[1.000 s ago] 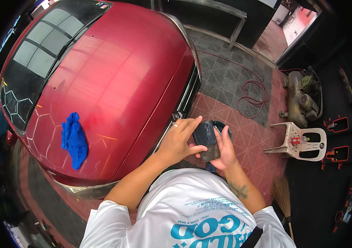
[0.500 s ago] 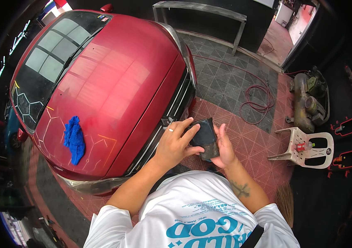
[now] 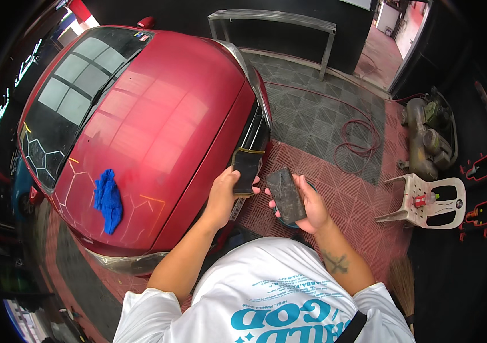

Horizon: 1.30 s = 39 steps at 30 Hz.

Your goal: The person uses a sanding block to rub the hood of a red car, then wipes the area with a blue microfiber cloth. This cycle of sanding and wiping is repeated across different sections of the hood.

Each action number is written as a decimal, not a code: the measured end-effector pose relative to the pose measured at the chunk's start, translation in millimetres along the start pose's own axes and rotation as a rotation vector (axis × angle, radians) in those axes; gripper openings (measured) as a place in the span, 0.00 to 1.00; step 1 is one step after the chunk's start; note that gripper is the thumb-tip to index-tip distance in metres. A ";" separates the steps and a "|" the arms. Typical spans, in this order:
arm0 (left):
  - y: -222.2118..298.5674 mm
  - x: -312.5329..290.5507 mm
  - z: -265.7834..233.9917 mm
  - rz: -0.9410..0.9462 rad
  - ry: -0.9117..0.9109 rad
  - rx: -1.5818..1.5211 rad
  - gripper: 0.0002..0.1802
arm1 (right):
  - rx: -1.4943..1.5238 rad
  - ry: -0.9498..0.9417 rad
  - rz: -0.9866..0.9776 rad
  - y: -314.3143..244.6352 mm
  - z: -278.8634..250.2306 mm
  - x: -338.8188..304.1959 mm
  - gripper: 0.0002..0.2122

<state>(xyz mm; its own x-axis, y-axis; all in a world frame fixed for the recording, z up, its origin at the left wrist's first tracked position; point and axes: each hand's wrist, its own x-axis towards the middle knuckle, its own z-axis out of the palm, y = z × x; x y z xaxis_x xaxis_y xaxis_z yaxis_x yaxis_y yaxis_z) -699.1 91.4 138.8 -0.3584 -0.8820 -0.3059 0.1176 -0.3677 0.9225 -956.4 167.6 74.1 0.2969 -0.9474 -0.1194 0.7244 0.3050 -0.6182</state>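
Note:
My left hand (image 3: pixel 222 193) is closed on a thin black sheet (image 3: pixel 247 170), its far edge yellowish and slightly curled. A dark grey, scuffed oblong block (image 3: pixel 287 195) rests in my right hand (image 3: pixel 314 210), with the fingers wrapped round its sides. Something with a blue rim shows partly behind the block; most of it is hidden. The two held things are apart, in front of the red car's (image 3: pixel 157 114) grille. On the hood, to the left, lies a crumpled blue cloth (image 3: pixel 108 201).
A white plastic chair (image 3: pixel 400 214) with a small bottle (image 3: pixel 424 199) on it stands at the right. Beyond it sits an air compressor (image 3: pixel 426 140). A red hose (image 3: pixel 363 137) coils on the floor tiles. A metal frame (image 3: pixel 272 17) stands at the back; a broom (image 3: pixel 403 280) is near right.
My hands have drawn apart. The black sheet, earlier over the block, is now away from it in my left hand, and the block shows uncovered in my right.

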 end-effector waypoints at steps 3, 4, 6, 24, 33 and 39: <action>-3.7 -0.4 -7.4 -0.076 0.015 -0.173 0.28 | 0.055 -0.008 0.005 1.1 3.3 -1.5 0.29; -4.4 0.0 -10.2 -0.071 0.007 -0.162 0.27 | 0.079 -0.037 0.001 1.5 4.7 -2.0 0.29; -6.0 0.9 -15.6 -0.025 0.035 -0.113 0.25 | 0.094 -0.043 -0.002 2.1 7.6 -2.9 0.28; -8.3 -8.7 -41.0 -0.004 0.009 -0.039 0.18 | 0.151 0.078 -0.109 14.5 12.2 0.5 0.31; -15.5 -14.0 -44.4 -0.001 0.043 -0.045 0.18 | 0.180 0.313 -0.197 10.8 15.7 -7.1 0.25; -21.2 -13.0 -43.1 -0.010 0.063 -0.058 0.18 | 0.054 0.507 -0.221 9.6 12.1 -6.3 0.24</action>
<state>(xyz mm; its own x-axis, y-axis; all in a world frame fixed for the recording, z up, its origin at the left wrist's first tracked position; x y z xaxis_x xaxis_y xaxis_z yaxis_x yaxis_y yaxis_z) -657.0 98.0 113.1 -0.3009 -0.8945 -0.3307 0.1689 -0.3912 0.9047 -943.8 177.7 78.3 -0.1928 -0.9134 -0.3584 0.7702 0.0855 -0.6321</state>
